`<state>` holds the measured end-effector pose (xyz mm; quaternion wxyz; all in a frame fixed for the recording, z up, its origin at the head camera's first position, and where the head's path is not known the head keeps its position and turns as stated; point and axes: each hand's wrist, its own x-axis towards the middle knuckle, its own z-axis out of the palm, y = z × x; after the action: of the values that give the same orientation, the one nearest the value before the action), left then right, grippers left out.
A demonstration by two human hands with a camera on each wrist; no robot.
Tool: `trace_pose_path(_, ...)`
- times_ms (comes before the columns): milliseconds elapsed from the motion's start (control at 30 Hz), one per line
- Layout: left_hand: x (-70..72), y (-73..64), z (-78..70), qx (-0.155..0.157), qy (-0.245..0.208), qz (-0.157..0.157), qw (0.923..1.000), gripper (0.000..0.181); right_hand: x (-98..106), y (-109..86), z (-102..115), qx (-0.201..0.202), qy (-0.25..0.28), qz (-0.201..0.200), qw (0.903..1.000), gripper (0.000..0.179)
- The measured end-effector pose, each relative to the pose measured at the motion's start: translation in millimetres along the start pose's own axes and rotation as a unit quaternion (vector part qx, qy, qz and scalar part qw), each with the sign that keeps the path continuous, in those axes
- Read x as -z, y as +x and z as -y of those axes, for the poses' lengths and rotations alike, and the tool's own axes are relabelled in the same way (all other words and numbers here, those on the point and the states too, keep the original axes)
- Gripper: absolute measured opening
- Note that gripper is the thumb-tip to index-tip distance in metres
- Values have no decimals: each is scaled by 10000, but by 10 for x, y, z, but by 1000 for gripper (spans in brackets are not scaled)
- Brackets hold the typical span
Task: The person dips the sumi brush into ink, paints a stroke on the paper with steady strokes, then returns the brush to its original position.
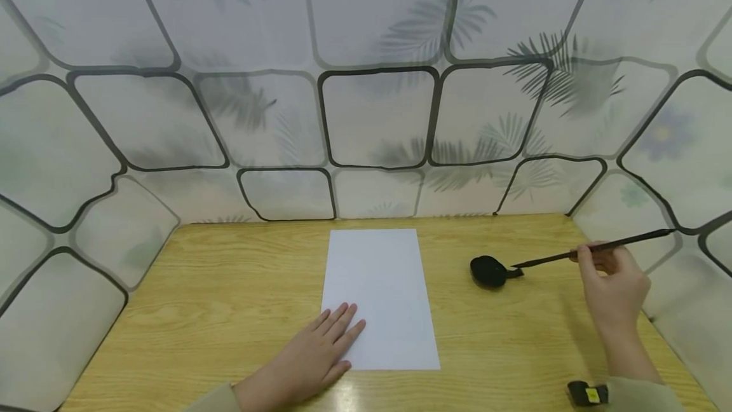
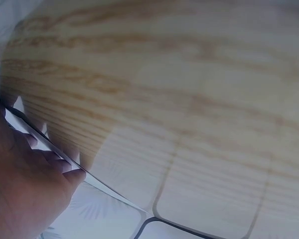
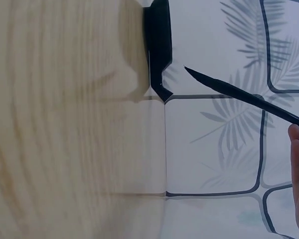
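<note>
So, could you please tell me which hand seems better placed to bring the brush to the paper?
Probably the right hand: it already grips the brush. The left hand rests at the lower left of the paper, perhaps steadying it.

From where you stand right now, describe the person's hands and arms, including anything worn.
The left hand and right hand wear no gloves. The left sleeve and right sleeve are plain pale khaki, ending around the wrists. A small black block with a yellow marking shows beside the right sleeve; whether it is strapped on is unclear.
</note>
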<state>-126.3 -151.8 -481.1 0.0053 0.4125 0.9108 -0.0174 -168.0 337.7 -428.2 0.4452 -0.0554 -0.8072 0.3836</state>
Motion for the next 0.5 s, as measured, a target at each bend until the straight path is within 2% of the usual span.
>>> trace_pose_path(67, 9, -4, -3, 3, -30, 6, 10000, 61, -10, 9, 9, 14, 77, -44, 10000, 15)
trace_pose_path(200, 19, -8, -9, 4, -60, 9, 10000, 61, -43, 27, 32, -64, 277, -145, 9995, 3)
trace_pose_path(300, 9, -9, -10, 8, -64, -7, 10000, 60, -77, 36, 61, -213, 536, -190, 9982, 10)
trace_pose_path(433, -12, -5, -7, 67, -136, 73, 9999, 60, -133, 51, 90, -317, 801, -209, 9961, 2)
trace_pose_path(500, -26, -1, -3, 102, -174, 122, 9997, 60, -164, 61, 96, -292, 837, -236, 9958, 7)
